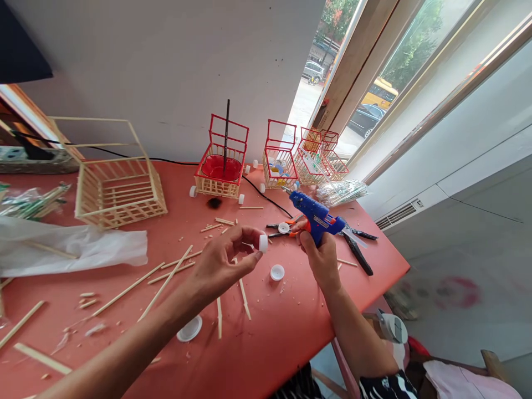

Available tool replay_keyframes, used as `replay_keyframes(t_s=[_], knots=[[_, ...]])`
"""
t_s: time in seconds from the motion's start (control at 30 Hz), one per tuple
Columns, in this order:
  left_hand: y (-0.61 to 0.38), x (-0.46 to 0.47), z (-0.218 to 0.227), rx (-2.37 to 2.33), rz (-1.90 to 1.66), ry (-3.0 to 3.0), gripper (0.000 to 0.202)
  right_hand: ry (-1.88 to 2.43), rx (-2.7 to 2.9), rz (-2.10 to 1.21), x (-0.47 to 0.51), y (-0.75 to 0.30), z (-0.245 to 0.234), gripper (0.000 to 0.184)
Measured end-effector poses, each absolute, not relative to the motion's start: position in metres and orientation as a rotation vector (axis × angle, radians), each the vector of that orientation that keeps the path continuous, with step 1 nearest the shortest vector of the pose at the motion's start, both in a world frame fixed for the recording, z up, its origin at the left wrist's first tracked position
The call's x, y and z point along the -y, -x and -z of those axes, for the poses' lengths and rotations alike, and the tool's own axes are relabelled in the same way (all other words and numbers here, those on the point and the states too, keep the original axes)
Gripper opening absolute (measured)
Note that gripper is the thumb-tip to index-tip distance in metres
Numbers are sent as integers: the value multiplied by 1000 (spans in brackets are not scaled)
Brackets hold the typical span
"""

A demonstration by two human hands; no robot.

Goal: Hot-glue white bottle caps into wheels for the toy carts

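from here, the left hand [230, 252] pinches 1 white cap [263, 243] between fingertips above the red table [286, 321], the right hand [323, 256] grips 1 blue glue gun [312, 211], and 1 plain stick basket [120, 213] stands farther left.

Window [361, 61]: I see trees [418, 47] through its panes.
Street [302, 105]: on my feed, a silver car [313, 70] shows through one pane, a yellow bus [380, 92] behind a dark car [367, 118] through another.
Wall [166, 66]: grey, with a few dark specks.
Vent [401, 214]: slatted, right of the table.
Cloth [461, 381]: pink, lower right.
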State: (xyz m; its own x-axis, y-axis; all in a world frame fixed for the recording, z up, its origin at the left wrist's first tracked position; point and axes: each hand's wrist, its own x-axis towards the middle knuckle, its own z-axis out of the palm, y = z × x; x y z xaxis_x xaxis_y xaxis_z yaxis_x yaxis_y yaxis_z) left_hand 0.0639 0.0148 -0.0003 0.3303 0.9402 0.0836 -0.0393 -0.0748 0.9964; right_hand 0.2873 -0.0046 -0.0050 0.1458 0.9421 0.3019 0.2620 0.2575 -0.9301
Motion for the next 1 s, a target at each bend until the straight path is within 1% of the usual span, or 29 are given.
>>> replay_keyframes(t_s=[0.17,0.27,0.43,0.57,0.67,0.77,1.0], knots=[[-66,-13,-3,-915,-999,-1361,22,1284,1413,-754,5,-282,2,26],[-67,-12,2,-909,-1014,-1411,20,1300,1417,-807,5,-277,3,25],[-66,-5,9,-1005,-1202,-1881,20,1268,1346,-948,6,-270,6,22],[-66,-2,8,-1043,-1335,-2162,23,1253,1385,-1056,7,-271,7,27],[-67,-1,6,-1046,-1393,-2264,26,1232,1384,-1103,7,-272,9,36],[-67,1,4,-1030,-1404,-2322,27,1238,1356,-1139,7,-272,13,46],[-71,5,5,-993,-1381,-2319,34,1230,1260,-1210,11,-268,13,53]])
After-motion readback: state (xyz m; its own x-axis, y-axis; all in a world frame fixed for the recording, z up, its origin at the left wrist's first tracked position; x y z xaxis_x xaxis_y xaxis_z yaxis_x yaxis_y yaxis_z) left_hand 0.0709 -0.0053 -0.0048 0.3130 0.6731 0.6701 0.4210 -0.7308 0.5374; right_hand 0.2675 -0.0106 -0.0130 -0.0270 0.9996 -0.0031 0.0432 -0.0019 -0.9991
